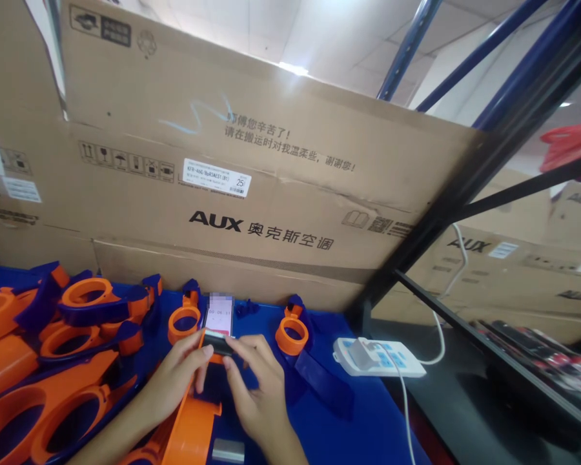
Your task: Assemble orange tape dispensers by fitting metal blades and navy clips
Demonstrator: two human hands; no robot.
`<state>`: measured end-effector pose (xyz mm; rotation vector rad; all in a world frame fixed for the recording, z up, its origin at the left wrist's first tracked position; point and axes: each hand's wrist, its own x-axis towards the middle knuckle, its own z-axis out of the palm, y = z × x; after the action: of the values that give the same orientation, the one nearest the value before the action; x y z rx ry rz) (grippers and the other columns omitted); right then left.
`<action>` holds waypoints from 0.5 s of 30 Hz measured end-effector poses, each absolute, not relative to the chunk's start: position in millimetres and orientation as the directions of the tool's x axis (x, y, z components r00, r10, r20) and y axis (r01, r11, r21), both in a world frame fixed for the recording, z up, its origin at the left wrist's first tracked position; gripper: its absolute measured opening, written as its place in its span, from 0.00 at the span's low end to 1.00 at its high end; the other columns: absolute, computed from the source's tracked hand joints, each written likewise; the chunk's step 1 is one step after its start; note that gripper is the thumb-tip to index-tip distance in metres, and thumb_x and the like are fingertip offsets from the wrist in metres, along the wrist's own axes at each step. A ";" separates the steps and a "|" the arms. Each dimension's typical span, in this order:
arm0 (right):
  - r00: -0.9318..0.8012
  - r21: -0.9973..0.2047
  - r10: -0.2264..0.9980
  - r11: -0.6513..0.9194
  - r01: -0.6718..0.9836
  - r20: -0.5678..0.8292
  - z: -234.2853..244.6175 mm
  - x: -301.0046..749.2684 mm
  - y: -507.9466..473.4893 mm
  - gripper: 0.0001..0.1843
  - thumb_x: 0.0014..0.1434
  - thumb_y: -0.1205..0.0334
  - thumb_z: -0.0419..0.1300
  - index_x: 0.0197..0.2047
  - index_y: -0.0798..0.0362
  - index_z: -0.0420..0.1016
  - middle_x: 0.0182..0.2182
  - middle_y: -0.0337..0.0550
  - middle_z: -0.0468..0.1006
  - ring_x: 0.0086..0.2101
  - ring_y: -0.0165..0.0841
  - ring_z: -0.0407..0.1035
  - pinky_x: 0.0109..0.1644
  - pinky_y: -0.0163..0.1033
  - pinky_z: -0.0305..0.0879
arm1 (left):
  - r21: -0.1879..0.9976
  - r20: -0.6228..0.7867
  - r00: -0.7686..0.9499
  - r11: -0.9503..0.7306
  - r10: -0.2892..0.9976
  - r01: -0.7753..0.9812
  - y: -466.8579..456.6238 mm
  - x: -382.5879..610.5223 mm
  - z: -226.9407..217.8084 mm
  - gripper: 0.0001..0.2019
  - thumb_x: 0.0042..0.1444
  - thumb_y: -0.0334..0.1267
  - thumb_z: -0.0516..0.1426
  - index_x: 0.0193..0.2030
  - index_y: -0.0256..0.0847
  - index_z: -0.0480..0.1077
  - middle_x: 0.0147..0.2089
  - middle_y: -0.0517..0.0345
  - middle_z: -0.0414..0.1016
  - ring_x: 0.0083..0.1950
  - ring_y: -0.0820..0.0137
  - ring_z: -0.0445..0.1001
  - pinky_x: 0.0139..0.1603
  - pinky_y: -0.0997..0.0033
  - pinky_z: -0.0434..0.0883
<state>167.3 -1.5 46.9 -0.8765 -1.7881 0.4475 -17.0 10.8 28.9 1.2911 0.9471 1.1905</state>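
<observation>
My left hand [186,355] grips the front end of an orange tape dispenser [188,433], thumb on top. A black piece [217,344] with a pale serrated edge sits across that end. From the other side, the fingertips of my right hand [259,384] pinch the same end, at the black piece. Just beyond my fingers a phone [219,313] with a timer on its screen rests on the blue surface. A small grey metal piece [228,450] is at the bottom, beside the dispenser's body. Part of the dispenser is hidden under my left hand.
Several orange and blue tape dispensers [87,292] are heaped at left. Another dispenser [292,336] is to the right of the phone. A white power strip [380,358] with cables occupies the right edge. A large cardboard box [271,194] walls off the back, beside a dark rack post [440,200].
</observation>
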 end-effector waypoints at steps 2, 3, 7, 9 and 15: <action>-0.196 -0.658 0.741 0.664 0.355 0.642 47.4 166.8 -2.9 0.21 0.68 0.69 0.61 0.61 0.43 0.77 0.45 0.46 0.80 0.43 0.38 0.74 0.44 0.44 0.73 | 0.994 0.081 0.218 -0.063 0.973 -0.090 13.0 -18.2 25.6 0.14 0.67 0.50 0.56 0.40 0.42 0.74 0.17 0.65 0.69 0.18 0.72 0.63 0.21 0.75 0.61; -0.198 -0.657 0.739 0.667 0.351 0.644 47.9 166.5 -3.6 0.22 0.68 0.69 0.61 0.62 0.43 0.76 0.45 0.46 0.81 0.44 0.38 0.75 0.45 0.44 0.73 | 0.995 0.060 0.225 -0.041 0.972 -0.090 14.2 -19.0 24.4 0.14 0.67 0.50 0.57 0.41 0.42 0.74 0.17 0.65 0.69 0.17 0.72 0.62 0.20 0.75 0.59; -0.211 -0.652 0.721 0.689 0.315 0.660 50.0 166.7 -4.2 0.22 0.68 0.67 0.61 0.64 0.44 0.74 0.46 0.45 0.82 0.43 0.38 0.75 0.45 0.43 0.73 | 0.986 0.005 0.192 0.027 0.981 -0.165 19.4 -22.9 20.4 0.16 0.65 0.52 0.58 0.39 0.41 0.75 0.16 0.64 0.70 0.15 0.72 0.63 0.18 0.75 0.60; -0.208 -0.657 0.738 0.669 0.347 0.642 49.3 169.5 -1.2 0.20 0.69 0.65 0.59 0.63 0.46 0.73 0.46 0.45 0.82 0.42 0.37 0.75 0.45 0.43 0.73 | 0.975 -0.011 0.146 0.043 0.989 -0.217 23.7 -25.8 17.1 0.19 0.64 0.53 0.58 0.31 0.40 0.75 0.15 0.61 0.70 0.15 0.72 0.64 0.19 0.73 0.60; 0.061 -0.455 0.897 0.162 0.876 0.437 37.6 196.0 19.5 0.08 0.67 0.57 0.60 0.43 0.50 0.79 0.42 0.51 0.81 0.44 0.45 0.75 0.46 0.46 0.68 | 0.956 -0.017 0.152 0.060 0.988 -0.286 42.3 -36.7 6.8 0.32 0.62 0.59 0.55 0.12 0.41 0.68 0.10 0.54 0.66 0.14 0.71 0.63 0.21 0.69 0.58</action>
<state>196.0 19.5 37.6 -1.6893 -1.7875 0.0420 -36.7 42.3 6.8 1.0314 0.9057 1.1978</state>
